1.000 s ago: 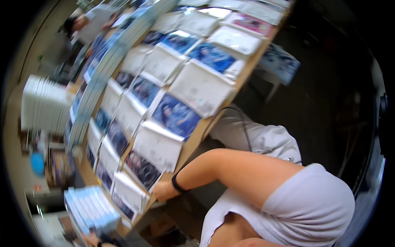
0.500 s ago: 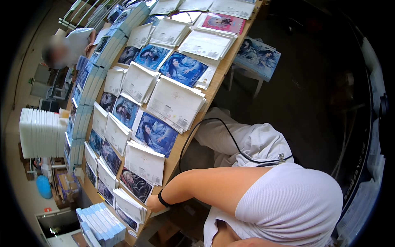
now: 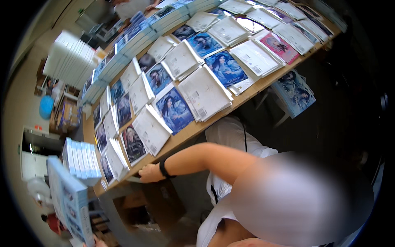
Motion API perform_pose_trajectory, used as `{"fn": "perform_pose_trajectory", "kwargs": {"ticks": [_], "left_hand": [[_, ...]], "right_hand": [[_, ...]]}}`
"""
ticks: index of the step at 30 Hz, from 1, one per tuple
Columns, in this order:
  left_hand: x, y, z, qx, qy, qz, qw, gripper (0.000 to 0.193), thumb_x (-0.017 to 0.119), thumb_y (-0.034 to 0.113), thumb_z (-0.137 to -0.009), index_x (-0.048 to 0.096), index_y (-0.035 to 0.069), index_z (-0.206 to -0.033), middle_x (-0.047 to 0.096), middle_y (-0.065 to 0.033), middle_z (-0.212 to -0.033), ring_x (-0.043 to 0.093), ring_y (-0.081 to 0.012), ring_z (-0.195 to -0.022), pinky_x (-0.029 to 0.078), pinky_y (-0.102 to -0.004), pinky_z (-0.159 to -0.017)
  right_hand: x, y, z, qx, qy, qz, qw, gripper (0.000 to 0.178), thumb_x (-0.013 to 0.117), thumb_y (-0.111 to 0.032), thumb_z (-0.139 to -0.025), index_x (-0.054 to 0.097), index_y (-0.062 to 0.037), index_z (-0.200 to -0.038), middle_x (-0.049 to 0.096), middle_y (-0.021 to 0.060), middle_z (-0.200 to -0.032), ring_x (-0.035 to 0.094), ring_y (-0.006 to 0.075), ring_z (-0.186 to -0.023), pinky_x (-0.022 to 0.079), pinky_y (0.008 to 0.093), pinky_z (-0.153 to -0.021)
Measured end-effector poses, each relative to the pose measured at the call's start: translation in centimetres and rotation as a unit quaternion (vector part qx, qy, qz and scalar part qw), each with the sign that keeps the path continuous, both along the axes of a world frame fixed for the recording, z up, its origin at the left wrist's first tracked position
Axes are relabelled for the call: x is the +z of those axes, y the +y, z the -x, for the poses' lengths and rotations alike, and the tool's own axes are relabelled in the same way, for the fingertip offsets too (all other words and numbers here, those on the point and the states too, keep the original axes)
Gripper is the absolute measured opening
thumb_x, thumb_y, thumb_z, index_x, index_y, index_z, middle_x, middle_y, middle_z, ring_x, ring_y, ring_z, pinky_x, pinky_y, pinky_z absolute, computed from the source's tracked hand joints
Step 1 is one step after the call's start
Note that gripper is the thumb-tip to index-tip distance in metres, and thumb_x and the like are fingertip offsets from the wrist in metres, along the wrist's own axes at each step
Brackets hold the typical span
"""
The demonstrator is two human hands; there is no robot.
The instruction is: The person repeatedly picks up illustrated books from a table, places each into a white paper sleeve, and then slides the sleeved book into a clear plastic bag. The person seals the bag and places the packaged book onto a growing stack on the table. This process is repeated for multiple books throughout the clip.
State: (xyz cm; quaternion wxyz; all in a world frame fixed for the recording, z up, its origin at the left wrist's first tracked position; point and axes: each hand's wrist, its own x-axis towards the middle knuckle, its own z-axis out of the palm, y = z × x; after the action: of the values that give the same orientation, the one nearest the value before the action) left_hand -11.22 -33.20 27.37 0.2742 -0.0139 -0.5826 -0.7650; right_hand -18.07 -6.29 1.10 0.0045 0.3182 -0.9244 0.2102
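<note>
Long wooden table [image 3: 185, 138] crowded with booklet stacks [image 3: 203, 92]; hand [image 3: 149, 173] curled at its edge.

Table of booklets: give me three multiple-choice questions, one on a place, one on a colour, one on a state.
1. Where is the other person's hand?
A. at the table's near edge
B. on a blue tub
C. on a pink cover

2. What colour is the wristband?
A. red
B. black
C. white

3. How do the booklets on the table lie?
A. rolled up
B. standing on end
C. flat in piles

Answers:
1 A: the hand sits at the edge of the wooden table, by the end piles.
2 B: the band is dark on the wrist.
3 C: the piles lie flat in rows.
</note>
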Motion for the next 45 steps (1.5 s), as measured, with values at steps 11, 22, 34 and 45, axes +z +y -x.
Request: {"fn": "perform_pose_trajectory", "kwargs": {"ticks": [11,22,34,45], "left_hand": [[-11.9,13.0,-8.4,-0.383,-0.096,-0.105,0.913,0.058,0.056,0.025,-0.079,0.043,-0.005,-0.127,0.054,-0.0152,-0.122,0.055,-0.0267,-0.110,0.047,-0.0377,-0.092],[-15.1,30.2,-8.2,-0.701,-0.099,0.056,0.704,0.059,0.057,0.013,-0.078,0.040,-0.007,-0.130,0.053,-0.0140,-0.122,0.054,-0.0164,-0.109,0.041,-0.0288,-0.095],[-19.9,30.2,-8.3,-0.643,0.169,0.362,0.654,0.058,0.064,0.001,-0.064,0.055,0.001,-0.121,0.063,-0.0155,-0.108,0.063,-0.0213,-0.097,0.047,-0.0297,-0.086],[-21.3,28.5,-7.5,-0.634,0.114,0.299,0.704,0.032,0.067,0.002,-0.068,0.055,0.009,-0.097,0.061,-0.0138,-0.110,0.062,-0.0260,-0.097,0.047,-0.0311,-0.085]], "right_hand": [[4.5,24.5,-24.4,0.005,-0.057,-0.026,0.998,0.032,0.059,-0.001,-0.073,0.049,-0.0007,-0.104,0.049,0.0169,-0.097,0.058,0.0338,-0.088,0.050,0.0391,-0.073],[18.4,39.1,-45.3,-0.474,-0.119,0.127,0.863,0.027,0.056,-0.008,-0.087,0.053,0.0002,-0.113,0.060,0.0130,-0.098,0.061,0.0177,-0.089,0.050,0.0282,-0.072],[4.3,30.3,-37.5,-0.286,-0.237,0.143,0.917,0.048,0.077,-0.005,-0.065,0.058,0.0006,-0.109,0.061,0.0186,-0.109,0.055,0.0368,-0.103,0.044,0.0364,-0.090],[4.0,29.2,-35.5,-0.353,-0.163,0.226,0.893,0.070,0.076,-0.001,-0.065,0.044,-0.0049,-0.127,0.053,0.0164,-0.123,0.053,0.0313,-0.109,0.044,0.0361,-0.091]]}}
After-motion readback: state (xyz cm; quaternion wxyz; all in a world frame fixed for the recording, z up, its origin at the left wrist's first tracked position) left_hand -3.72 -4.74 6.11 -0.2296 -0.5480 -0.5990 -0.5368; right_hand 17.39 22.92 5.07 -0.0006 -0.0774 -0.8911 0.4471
